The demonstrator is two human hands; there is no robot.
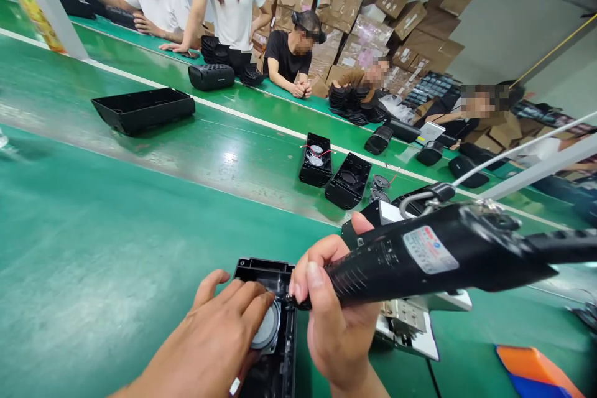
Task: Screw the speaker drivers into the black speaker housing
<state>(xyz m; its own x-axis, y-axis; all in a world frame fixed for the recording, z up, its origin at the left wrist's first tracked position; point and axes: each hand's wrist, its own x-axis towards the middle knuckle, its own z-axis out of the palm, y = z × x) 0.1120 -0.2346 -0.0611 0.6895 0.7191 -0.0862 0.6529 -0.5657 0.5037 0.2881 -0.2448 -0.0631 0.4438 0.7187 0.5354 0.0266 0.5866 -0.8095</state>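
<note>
The right hand (338,308) grips a black electric screwdriver (396,261); the left hand (217,326), loosely spread, touches a speaker (268,332) inside a black housing (288,364)

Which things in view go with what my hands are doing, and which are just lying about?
In use:
- left hand, fingers on the speaker driver
- black housing around that driver
- right hand, gripping the black handheld tool

Apparently just lying about:
- orange-and-blue object, lower right
- black shell, upper left
- loose drivers, centre right
</note>
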